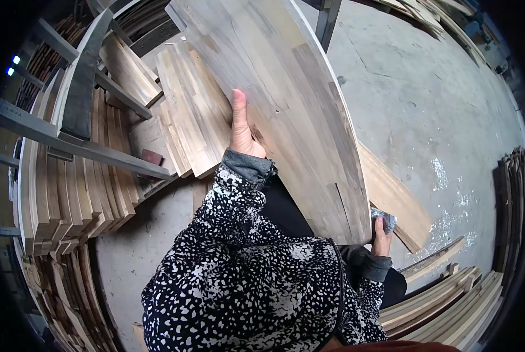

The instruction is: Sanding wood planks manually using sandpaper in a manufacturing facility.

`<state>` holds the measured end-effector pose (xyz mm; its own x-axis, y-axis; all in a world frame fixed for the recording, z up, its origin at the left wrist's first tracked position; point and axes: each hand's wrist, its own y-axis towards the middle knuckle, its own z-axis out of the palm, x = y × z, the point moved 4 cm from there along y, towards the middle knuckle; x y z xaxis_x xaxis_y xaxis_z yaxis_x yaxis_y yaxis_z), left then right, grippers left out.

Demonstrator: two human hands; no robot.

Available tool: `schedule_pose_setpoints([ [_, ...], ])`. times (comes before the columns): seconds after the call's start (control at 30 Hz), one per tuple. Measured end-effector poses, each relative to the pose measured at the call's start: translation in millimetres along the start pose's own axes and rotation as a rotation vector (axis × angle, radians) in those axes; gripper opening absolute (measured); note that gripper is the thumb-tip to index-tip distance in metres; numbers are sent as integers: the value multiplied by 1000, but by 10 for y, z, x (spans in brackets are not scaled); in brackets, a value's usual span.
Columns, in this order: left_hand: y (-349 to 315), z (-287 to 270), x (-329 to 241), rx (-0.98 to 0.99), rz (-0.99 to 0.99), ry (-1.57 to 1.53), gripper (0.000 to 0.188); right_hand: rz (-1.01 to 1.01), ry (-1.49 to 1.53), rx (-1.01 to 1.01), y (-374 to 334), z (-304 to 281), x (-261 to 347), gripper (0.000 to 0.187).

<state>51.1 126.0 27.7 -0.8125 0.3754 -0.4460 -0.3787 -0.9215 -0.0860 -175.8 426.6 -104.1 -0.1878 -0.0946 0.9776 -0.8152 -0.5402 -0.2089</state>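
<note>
The concrete floor (pixel 409 76) lay beneath the work, and above it the wooden panel (pixel 286 105) slanted away from the person, its lower edge near the lap and its far end reaching the top of the view. Toward the floor's left side stood a stack of thick boards (pixel 68 182), with pale panels (pixel 192 111) off its upper right corner; toward the floor's lower right corner lay a pile of long strips (pixel 438 305). 1 loose board (pixel 397 193) lay beyond the panel's right edge. The left hand (pixel 246 134) grasped the panel's left edge, thumb flat on the face, fingers hidden behind. The right hand (pixel 382 240) clasped a crumpled grey-blue piece (pixel 390 222) just beside the right edge, near the lower right corner; whether the piece touched the wood could not be told. Good handling, in my judgement, called for a firm left hold against twisting, light and even right-hand pressure, and care around the crack (pixel 340 196) near that corner.
</note>
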Motion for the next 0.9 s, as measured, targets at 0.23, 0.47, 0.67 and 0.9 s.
schedule_pose_setpoints([
  [0.23, 15, -254, -186, -72, 60, 62, 58, 293, 45, 75, -7, -199, -185, 31],
  [0.47, 91, -698, -754, -91, 65, 158, 69, -59, -28, 60, -118, 478, 537, 32],
  [0.67, 436, -1496, -1660, -375, 181, 527, 61, -159, -30, 368, -59, 1375, 781, 34],
  [0.9, 890, -2470, -2287, -685, 212, 989, 59, -21, -52, 605, -466, 1913, 424, 33],
])
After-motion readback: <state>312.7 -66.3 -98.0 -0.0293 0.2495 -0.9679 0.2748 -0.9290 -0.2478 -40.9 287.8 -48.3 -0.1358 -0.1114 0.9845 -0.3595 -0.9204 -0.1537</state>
